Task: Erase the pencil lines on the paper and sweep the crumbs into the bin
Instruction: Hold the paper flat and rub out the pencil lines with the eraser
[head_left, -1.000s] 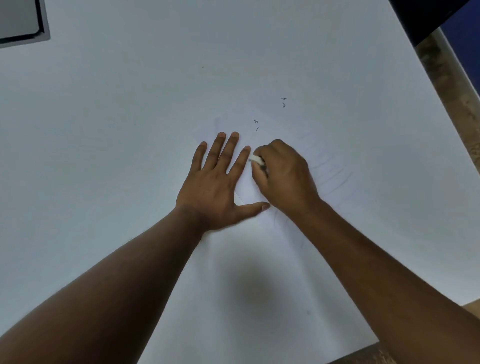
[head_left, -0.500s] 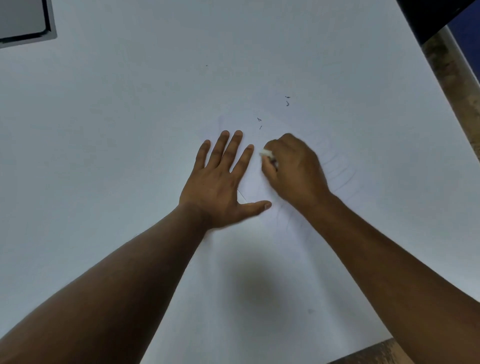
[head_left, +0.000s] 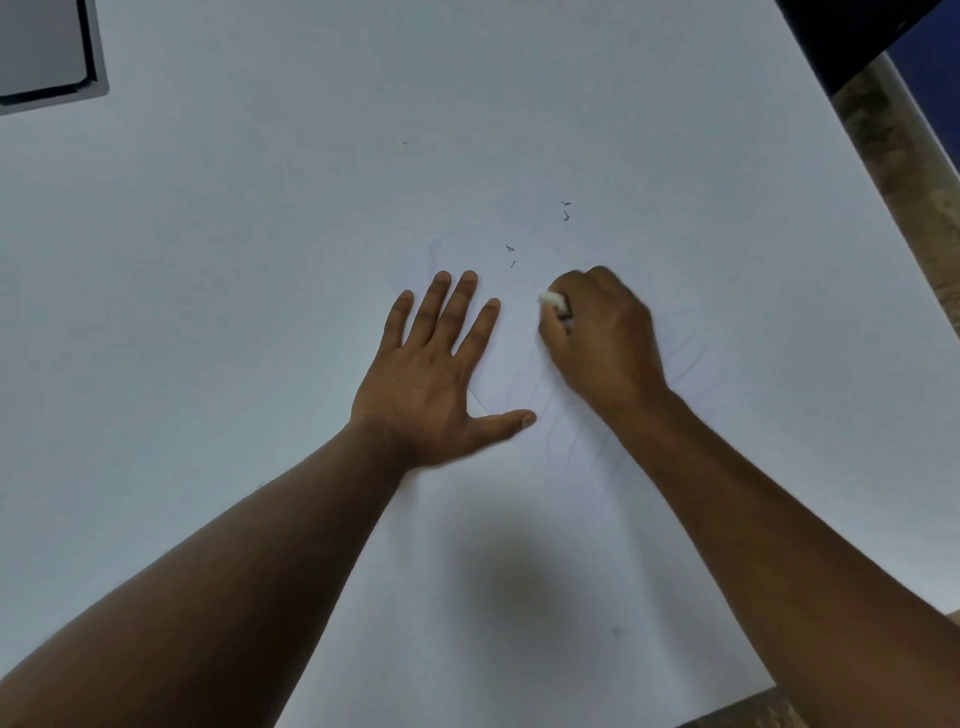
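Observation:
A white sheet of paper (head_left: 519, 571) lies on the white table (head_left: 208, 260), with faint pencil lines (head_left: 685, 358) around my right hand. My left hand (head_left: 431, 379) lies flat with straight, spread fingers and presses down the paper's left edge. My right hand (head_left: 602, 338) is curled round a small white eraser (head_left: 551, 300), whose tip pokes out at the fingers and touches the paper. Several dark eraser crumbs (head_left: 511, 254) lie just beyond both hands, with a few more crumbs (head_left: 566, 210) farther back. No bin is in view.
A grey flat object with a dark rim (head_left: 47, 52) sits at the table's far left corner. A dark shape (head_left: 852, 36) overhangs the far right corner. The table's right edge borders a mottled brown floor (head_left: 904, 171).
My right hand with the eraser has slid to the right, away from my left hand's fingers. The left hand has stayed flat in the same spot.

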